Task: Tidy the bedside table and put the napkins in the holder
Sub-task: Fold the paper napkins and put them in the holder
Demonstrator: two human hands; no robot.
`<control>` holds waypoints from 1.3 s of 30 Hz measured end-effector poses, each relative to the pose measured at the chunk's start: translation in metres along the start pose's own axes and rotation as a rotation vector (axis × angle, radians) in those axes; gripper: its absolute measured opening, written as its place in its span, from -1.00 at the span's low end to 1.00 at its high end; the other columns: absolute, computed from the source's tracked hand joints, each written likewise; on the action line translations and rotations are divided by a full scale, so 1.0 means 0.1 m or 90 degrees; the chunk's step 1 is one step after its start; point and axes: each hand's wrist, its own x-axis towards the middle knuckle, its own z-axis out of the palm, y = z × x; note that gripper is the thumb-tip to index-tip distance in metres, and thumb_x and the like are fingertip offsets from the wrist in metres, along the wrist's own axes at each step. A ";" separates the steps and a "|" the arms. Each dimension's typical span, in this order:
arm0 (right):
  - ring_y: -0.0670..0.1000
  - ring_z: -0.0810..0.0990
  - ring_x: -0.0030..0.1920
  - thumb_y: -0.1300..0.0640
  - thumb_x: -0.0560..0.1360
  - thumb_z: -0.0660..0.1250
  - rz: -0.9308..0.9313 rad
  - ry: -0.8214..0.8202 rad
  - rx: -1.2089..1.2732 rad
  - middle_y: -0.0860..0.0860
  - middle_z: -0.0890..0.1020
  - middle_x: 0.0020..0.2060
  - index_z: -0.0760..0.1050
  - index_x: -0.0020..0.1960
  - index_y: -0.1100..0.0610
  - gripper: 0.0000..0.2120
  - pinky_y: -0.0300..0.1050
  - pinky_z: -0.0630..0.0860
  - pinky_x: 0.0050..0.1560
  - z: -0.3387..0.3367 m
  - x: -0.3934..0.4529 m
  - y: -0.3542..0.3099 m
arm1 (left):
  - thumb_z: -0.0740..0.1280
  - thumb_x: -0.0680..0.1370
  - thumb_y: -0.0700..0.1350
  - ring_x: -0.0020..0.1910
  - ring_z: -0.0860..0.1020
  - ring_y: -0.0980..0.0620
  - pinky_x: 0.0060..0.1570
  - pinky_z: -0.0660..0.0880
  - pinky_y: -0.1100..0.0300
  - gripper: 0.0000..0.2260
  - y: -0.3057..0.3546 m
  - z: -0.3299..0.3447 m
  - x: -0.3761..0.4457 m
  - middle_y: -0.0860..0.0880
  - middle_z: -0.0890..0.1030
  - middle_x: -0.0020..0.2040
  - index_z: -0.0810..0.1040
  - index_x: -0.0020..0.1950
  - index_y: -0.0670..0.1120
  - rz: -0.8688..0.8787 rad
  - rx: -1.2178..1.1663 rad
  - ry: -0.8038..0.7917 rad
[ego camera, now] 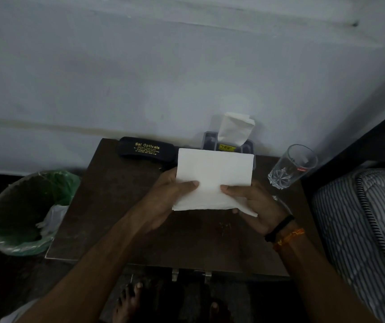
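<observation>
Napkin (213, 180) handling is the step in hand: both hands hold one white napkin above the middle of the table (121, 206). The left hand (163, 201) pinches its left edge, thumb on top; the right hand (254, 206) pinches its lower right part, where a loose corner hangs below. To do the step well, judged from this view: square the fold, tuck in the loose corner, then slide the napkin edge-first into the napkin holder (227, 146) beside the napkin already standing there (234, 129).

The holder stands at the table's back edge against the wall. A black spectacle case (143, 149) lies at the back edge, left of the holder. A drinking glass (292, 166) stands at the back right corner. A green-lined waste bin (26, 213) stands on the floor off the left edge; a striped mattress (368, 229) adjoins the right.
</observation>
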 end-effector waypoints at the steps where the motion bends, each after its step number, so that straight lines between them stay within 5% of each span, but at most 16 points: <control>1: 0.09 0.60 -0.06 0.36 0.48 0.34 0.010 0.006 0.005 0.20 0.61 0.11 0.52 0.27 0.30 -0.65 -0.22 0.48 -0.49 -0.01 0.01 0.00 | 0.36 0.53 -0.28 0.05 0.64 0.06 0.03 0.59 0.15 -0.69 0.01 0.00 -0.01 0.01 0.69 0.09 0.58 0.23 -0.02 -0.007 -0.025 -0.006; 5: 0.23 0.57 0.10 0.28 0.34 0.49 0.021 -0.035 0.058 0.26 0.60 0.21 0.59 0.21 0.26 -0.56 -0.08 0.49 -0.18 -0.03 0.02 -0.01 | 0.35 0.49 -0.36 0.08 0.62 -0.12 0.03 0.53 0.01 -0.72 0.04 -0.03 -0.01 -0.10 0.69 0.04 0.64 0.12 -0.09 -0.039 -0.124 0.005; 8: 0.05 0.71 -0.26 0.35 0.40 0.34 0.019 -0.080 0.147 0.25 0.68 0.00 0.64 -0.15 0.32 -0.89 -0.26 0.57 -0.42 0.01 -0.05 -0.11 | 0.31 0.49 -0.33 0.04 0.60 -0.15 -0.07 0.44 0.10 -0.80 0.08 -0.01 0.00 -0.15 0.70 0.00 0.71 -0.16 -0.13 -0.046 -0.194 -0.007; 11: -0.03 0.68 -0.42 0.44 0.53 0.04 0.005 -0.087 0.183 0.30 0.57 0.08 0.48 -0.28 0.32 -0.68 -0.36 0.46 -0.61 0.06 -0.12 -0.21 | 0.33 0.40 -0.26 -0.06 0.61 -0.07 -0.22 0.43 0.23 -0.82 0.14 0.01 0.01 -0.11 0.72 -0.04 0.69 -0.33 -0.14 -0.075 -0.229 -0.012; 15: -0.01 0.69 -0.39 0.42 0.57 0.05 0.011 -0.080 0.162 0.30 0.59 0.10 0.40 -0.28 0.29 -0.70 -0.38 0.45 -0.61 0.01 -0.10 -0.19 | 0.31 0.34 -0.30 -0.11 0.64 -0.04 -0.25 0.43 0.25 -0.81 0.16 0.01 -0.01 -0.08 0.71 -0.16 0.65 -0.42 -0.13 -0.072 -0.225 -0.004; 21: 0.28 0.55 0.09 0.31 0.47 0.31 -0.024 -0.032 0.047 0.17 0.66 0.15 0.69 -0.10 0.12 -0.79 -0.34 0.53 -0.36 -0.05 -0.04 -0.14 | 0.33 0.30 -0.26 -0.17 0.53 -0.05 -0.36 0.39 0.33 -0.85 0.17 -0.03 -0.05 -0.08 0.70 -0.21 0.67 -0.42 -0.14 -0.086 -0.231 -0.017; 26: 0.06 0.68 -0.23 0.38 0.55 0.15 -0.022 -0.029 0.066 0.17 0.68 0.04 0.60 -0.35 0.15 -0.61 -0.38 0.49 -0.52 -0.03 -0.08 -0.20 | 0.24 0.41 -0.42 -0.10 0.57 -0.09 -0.46 0.41 0.36 -0.69 0.15 -0.03 -0.02 -0.08 0.71 -0.17 0.64 -0.43 -0.16 -0.088 -0.244 0.003; 29: -0.02 0.65 -0.36 0.38 0.54 0.13 -0.026 -0.037 0.064 0.17 0.66 0.09 0.55 -0.38 0.17 -0.61 -0.33 0.53 -0.50 -0.01 -0.10 -0.23 | 0.27 0.32 -0.42 -0.01 0.62 -0.11 -0.32 0.43 0.29 -0.73 0.16 -0.02 -0.02 -0.08 0.71 -0.14 0.61 -0.47 -0.13 -0.080 -0.240 0.002; 32: 0.16 0.62 -0.07 0.39 0.51 0.13 -0.049 -0.050 0.058 0.23 0.61 0.19 0.54 -0.39 0.17 -0.62 -0.27 0.58 -0.39 -0.01 -0.08 -0.23 | 0.27 0.25 -0.38 0.10 0.60 -0.15 -0.17 0.35 0.19 -0.79 0.16 -0.04 -0.03 -0.09 0.70 -0.11 0.59 -0.48 -0.13 -0.080 -0.255 -0.013; 36: 0.30 0.55 0.22 0.32 0.56 0.02 -0.015 -0.087 0.117 0.32 0.56 0.25 0.55 -0.29 0.26 -0.60 -0.16 0.66 -0.22 -0.08 -0.07 -0.24 | 0.15 0.41 -0.47 0.14 0.57 -0.16 -0.12 0.38 0.15 -0.60 0.15 -0.05 -0.02 -0.10 0.69 -0.12 0.56 -0.49 -0.12 -0.054 -0.242 -0.013; 39: 0.22 0.64 0.09 0.11 0.54 0.12 0.010 -0.058 0.109 0.24 0.66 0.10 0.55 -0.29 0.28 -0.63 -0.12 0.66 -0.21 -0.10 -0.10 -0.26 | 0.15 0.45 -0.46 0.16 0.56 -0.17 0.03 0.52 0.05 -0.59 0.17 -0.05 -0.03 -0.11 0.67 -0.11 0.54 -0.51 -0.12 -0.038 -0.242 -0.010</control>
